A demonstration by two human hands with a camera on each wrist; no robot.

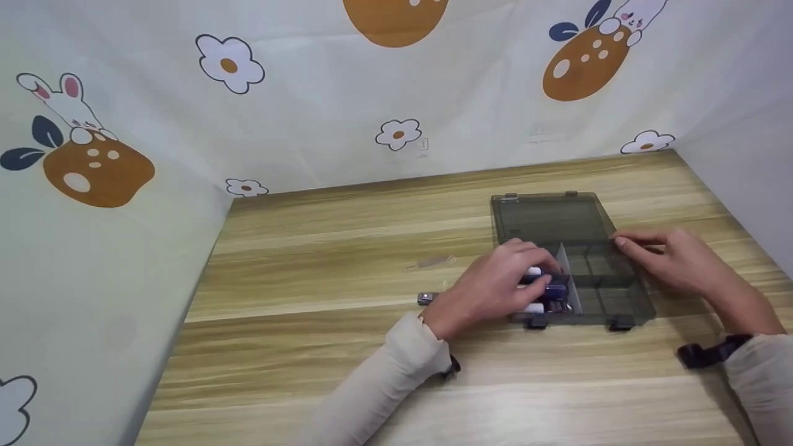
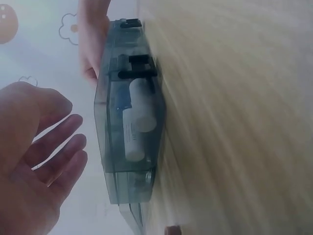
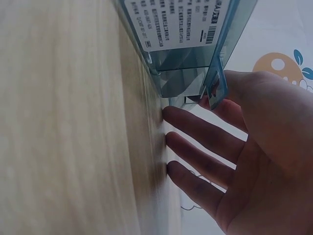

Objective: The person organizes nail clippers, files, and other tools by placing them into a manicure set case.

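Observation:
A translucent dark-grey storage box [image 1: 610,319] lies with its lid [image 1: 548,217] folded back toward the wall. Small dark-blue bottles with white caps [image 2: 134,139] fill its left compartment, beside an upright whitish divider [image 1: 571,282]. My left hand [image 1: 495,282] hovers over these bottles, fingertips down near a blue one [image 1: 556,291]. In the left wrist view its fingers bend loosely with nothing between them. At the box's right edge my right hand [image 1: 675,257] pinches the rim between thumb and forefinger. Its other fingers [image 3: 200,159] stretch out alongside, tips close to the table.
Left of the box lie thin clear strips [image 1: 433,263] and a small silver piece [image 1: 425,298] beside my left wrist. Two dark latches [image 1: 621,323] stick out at the box's front. A printed label [image 3: 178,22] is on the box. Patterned cloth [image 1: 322,124] hangs behind the wooden table [image 1: 297,359].

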